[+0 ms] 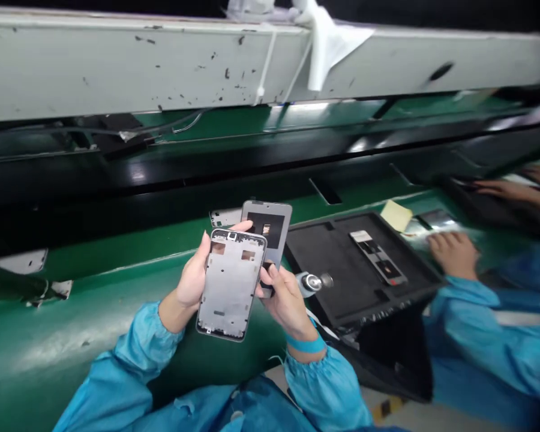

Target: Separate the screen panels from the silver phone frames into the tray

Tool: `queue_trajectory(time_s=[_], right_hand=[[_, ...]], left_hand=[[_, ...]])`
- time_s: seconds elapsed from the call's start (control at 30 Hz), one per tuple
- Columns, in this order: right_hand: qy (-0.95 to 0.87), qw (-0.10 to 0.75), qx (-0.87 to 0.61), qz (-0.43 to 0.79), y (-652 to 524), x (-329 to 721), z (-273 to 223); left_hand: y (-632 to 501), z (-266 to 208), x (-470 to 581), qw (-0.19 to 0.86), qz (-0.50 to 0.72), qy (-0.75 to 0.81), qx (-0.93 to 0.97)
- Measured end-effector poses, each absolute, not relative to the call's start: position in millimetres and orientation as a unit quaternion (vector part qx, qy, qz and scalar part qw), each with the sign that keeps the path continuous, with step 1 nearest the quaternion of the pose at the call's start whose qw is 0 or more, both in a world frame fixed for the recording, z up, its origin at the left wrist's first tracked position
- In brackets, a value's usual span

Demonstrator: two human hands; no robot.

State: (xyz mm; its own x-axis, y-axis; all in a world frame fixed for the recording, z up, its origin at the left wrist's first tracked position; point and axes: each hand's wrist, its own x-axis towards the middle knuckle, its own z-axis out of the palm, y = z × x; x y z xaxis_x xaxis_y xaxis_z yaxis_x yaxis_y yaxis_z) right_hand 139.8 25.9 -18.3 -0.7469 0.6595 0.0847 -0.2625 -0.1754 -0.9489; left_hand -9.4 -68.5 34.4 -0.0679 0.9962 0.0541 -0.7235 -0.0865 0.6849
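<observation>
My left hand is closed around the left edge of a silver phone frame, its bare metal face with small cutouts turned up. Behind that frame, and partly covered by it, is a grey phone display panel with a dark rectangle and a small label. The fingers of my right hand grip the panel's lower end. My right thumb and fingers also come close to the frame's right edge; whether they touch it I cannot tell. A blue wristband circles my right wrist.
Right of my hands lies a black foam tray with a phone part on it. A metal-capped bottle stands by the tray's left edge. A co-worker's hand rests further right, near a yellow pad. Another frame lies far left.
</observation>
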Motion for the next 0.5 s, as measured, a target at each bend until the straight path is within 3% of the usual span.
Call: queue_trajectory(time_s=[0.23,0.5], right_hand=[[-0.612,0.373,-0.247,0.652,-15.7,156.2,-13.0],[-0.716,0.421,-0.202,0.519,-17.8,197.0,-21.5]], left_hand=[[-96.4,56.5,-9.9,0.616,0.700,0.214,0.291],[-119.6,66.8,-6.8,0.591,0.722,0.160,0.323]])
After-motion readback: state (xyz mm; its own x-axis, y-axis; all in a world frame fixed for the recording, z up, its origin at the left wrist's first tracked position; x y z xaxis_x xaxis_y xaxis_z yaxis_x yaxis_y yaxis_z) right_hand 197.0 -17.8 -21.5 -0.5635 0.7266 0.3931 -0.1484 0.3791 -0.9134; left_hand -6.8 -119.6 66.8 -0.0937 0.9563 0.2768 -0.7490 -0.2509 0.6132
